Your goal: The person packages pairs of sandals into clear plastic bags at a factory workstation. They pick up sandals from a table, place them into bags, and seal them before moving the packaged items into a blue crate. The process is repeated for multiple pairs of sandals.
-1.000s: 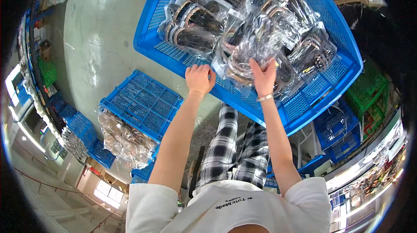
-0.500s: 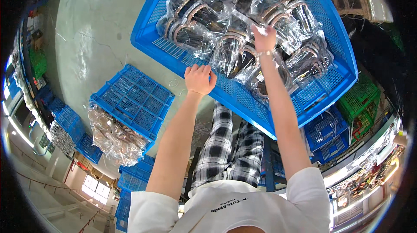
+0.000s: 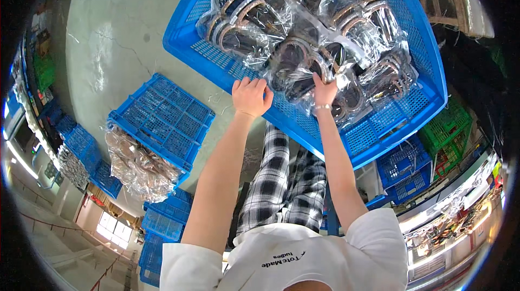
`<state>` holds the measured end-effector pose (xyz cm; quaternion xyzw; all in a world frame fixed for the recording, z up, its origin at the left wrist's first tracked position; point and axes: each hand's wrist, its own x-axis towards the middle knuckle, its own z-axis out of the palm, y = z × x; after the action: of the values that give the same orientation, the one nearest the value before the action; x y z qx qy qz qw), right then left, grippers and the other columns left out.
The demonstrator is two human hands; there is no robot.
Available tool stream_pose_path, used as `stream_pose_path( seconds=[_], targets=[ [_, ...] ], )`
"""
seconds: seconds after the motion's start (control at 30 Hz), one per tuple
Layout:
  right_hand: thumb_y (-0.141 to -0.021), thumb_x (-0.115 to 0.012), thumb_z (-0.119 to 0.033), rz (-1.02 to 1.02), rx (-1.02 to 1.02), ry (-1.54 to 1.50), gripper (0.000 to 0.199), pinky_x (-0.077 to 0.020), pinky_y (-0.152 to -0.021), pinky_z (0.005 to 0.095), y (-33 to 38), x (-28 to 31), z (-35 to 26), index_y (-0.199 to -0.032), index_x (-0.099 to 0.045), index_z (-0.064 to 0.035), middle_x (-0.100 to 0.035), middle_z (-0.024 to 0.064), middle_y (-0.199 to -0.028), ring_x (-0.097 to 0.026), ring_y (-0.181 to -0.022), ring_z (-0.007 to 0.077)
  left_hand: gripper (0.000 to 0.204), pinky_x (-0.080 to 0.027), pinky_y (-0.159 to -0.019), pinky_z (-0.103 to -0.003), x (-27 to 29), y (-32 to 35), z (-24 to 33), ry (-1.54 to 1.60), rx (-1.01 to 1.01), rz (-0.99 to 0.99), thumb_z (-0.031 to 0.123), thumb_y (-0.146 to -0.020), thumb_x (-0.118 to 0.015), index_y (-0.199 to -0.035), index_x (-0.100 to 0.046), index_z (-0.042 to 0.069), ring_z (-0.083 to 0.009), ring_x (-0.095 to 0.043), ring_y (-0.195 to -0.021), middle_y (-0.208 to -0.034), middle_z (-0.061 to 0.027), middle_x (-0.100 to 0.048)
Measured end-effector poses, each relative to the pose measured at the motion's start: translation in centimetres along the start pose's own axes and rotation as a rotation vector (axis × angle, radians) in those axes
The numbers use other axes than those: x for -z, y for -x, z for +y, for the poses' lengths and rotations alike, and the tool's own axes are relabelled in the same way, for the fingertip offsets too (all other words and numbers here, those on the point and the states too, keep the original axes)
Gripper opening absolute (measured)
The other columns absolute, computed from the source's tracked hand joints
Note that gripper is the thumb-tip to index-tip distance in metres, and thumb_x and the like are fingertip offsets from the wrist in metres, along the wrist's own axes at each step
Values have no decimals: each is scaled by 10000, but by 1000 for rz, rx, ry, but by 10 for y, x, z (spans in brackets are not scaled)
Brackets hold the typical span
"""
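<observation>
Crate [image 3: 374, 128]: blue, rigid; my left hand [image 3: 251, 96] grips its rim.
Bag [image 3: 303, 69]: slippery, crinkly; my right hand [image 3: 324, 89] pinches its film.

**White tee, checked trousers, bare arms**

The person wears a white short-sleeved T-shirt [image 3: 303, 261] with a small line of dark print on the chest. The sleeves end above the elbows, leaving both forearms bare. Below are loose black-and-white checked trousers [image 3: 287, 182]. A thin, pale band [image 3: 323, 107] circles the right wrist. The left hand [image 3: 251, 96] and right hand [image 3: 324, 89] are ungloved.
</observation>
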<state>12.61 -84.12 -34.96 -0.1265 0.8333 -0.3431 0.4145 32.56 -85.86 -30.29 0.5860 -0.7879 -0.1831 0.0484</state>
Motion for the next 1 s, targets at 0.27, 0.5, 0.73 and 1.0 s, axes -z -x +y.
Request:
stream_pose_path(
  seconds=[0.27,0.5,0.73,1.0],
  targets=[
    [-723,-704,-109,-318,363,-172,382,-438,-774,252,-10,31,-135,-1047,-574,48,-600,67,-1014,-549,-873,119,97,-336,-550,-353,2,1,0,-4,7,31,184,-641,-572,-607,-493,139,-208,-486,-575,-590,5,-525],
    [-676,-745,-329,-165,494,158,586,-487,-682,329,-113,-43,-140,-1054,-487,37,-608,161,-923,-606,-781,236,133,-344,-566,-353,-2,-6,6,5,-36,40,201,-642,-561,-571,-471,133,-206,-494,-594,-570,-2,-508],
    [-774,-619,-226,-527,397,403,286,-477,-741,376,93,78,2,-974,-569,-28,-622,170,-914,-610,-844,310,136,-351,-586,-357,0,1,11,-52,37,-19,222,-652,-590,-597,-504,133,-218,-510,-600,-578,5,-550],
    [-724,-659,-227,-419,-8,546,232,-503,-679,339,308,286,94,-857,-617,-41,-654,118,-810,-643,-751,234,236,-287,-944,-426,11,55,6,84,-165,-212,292,-739,-590,-924,-605,145,-213,-490,-1027,-924,-51,-613]
  ],
)
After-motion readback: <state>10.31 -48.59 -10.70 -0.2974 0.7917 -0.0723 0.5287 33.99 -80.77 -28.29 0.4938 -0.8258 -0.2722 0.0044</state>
